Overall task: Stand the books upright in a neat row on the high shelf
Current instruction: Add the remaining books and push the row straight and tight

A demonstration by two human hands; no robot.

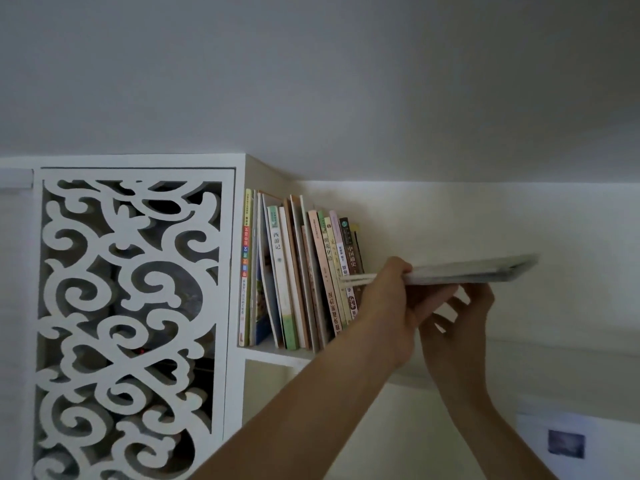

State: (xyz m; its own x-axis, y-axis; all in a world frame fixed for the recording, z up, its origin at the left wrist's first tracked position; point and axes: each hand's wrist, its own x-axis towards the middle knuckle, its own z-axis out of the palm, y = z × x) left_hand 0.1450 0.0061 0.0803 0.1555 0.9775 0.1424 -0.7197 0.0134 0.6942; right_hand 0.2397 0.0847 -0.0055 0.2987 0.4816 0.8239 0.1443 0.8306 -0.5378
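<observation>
Several books (294, 271) stand upright, leaning slightly, in a row on the high white shelf (277, 355), pressed against the cabinet side on the left. To the right of the row, a thin grey book (474, 270) is held flat and nearly level in the air, seen edge-on. My left hand (384, 306) grips its left end, thumb on top and fingers beneath. My right hand (464, 320) is under the book's middle, its fingers spread and touching the underside. The shelf board to the right is mostly hidden behind my arms.
A white cabinet door with cut-out scroll fretwork (128, 323) fills the left. The ceiling (346, 81) lies close above the shelf. A white wall (519, 220) runs behind, with a small picture (566, 443) low at the right.
</observation>
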